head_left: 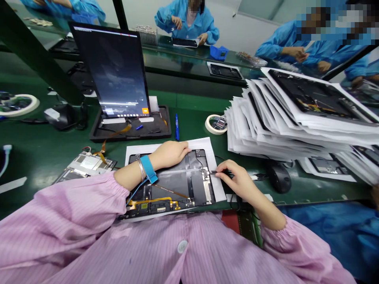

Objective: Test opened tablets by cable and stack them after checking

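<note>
An opened tablet [174, 185] lies on a white paper sheet [218, 189] in front of me, its inner parts, ribbon cables and small circuit board showing. My left hand [170, 153], with a blue wrist strap [149, 169] round the wrist, grips the tablet's far edge; its fingertips are partly hidden. At the tablet's right edge, my right hand [233, 178] pinches a thin black cable plug [213, 172] between thumb and forefinger. The plug's tip meets the edge by the small board; I cannot tell how deep it sits.
Behind the tablet, a lit screen [114, 71] stands in a black tray [133, 134]. A blue marker [177, 127], tape roll [216, 124] and tall stack of paper-wrapped tablets [266, 130] lie beyond. Right is a mouse [278, 176]; left, a loose circuit assembly [85, 163]. Co-workers sit opposite.
</note>
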Available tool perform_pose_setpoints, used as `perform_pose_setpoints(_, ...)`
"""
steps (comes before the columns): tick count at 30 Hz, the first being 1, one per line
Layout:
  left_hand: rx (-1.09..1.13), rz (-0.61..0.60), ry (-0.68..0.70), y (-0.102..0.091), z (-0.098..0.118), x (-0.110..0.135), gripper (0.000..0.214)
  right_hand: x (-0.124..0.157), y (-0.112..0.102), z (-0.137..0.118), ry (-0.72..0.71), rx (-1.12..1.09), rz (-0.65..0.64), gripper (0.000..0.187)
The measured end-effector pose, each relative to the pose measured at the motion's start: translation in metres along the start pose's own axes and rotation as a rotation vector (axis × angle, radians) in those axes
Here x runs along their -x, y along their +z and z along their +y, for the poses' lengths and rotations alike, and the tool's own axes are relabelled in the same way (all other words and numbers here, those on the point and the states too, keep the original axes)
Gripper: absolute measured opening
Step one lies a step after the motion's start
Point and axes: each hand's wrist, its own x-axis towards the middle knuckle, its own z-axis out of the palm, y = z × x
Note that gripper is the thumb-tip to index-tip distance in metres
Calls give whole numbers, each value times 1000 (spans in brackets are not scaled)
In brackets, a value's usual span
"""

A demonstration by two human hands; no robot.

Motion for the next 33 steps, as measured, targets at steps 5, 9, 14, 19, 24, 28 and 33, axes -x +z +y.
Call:
perform_pose_setpoints(5,-4,-3,-2,-1,1,0,39,1,1,-2,21,-61,-14,10)
perform_pose_setpoints(9,-9,0,-1,-1,1,0,39,0,1,-2,19,-61,-53,12)
perform_pose_setpoints(14,4,-8,-5,0,1,0,39,-2,3,-1,-80,-20,-10,10)
perform_pose_setpoints(19,20,-6,-10,0,1,0,39,-3,7,-1,-136,-1,12,11)
perform_pose_setpoints(24,36,20,4,2,0,-2,38,-4,10,-5,-154,69,-7,9)
perform_pose_setpoints(28,46,42,-13,2,2,-2,37,2,13,-10,-213,257,-39,14)
perform_pose_setpoints(33,153,68,15,-1,-5,-7,34,4,21,3,-379,550,68,21)
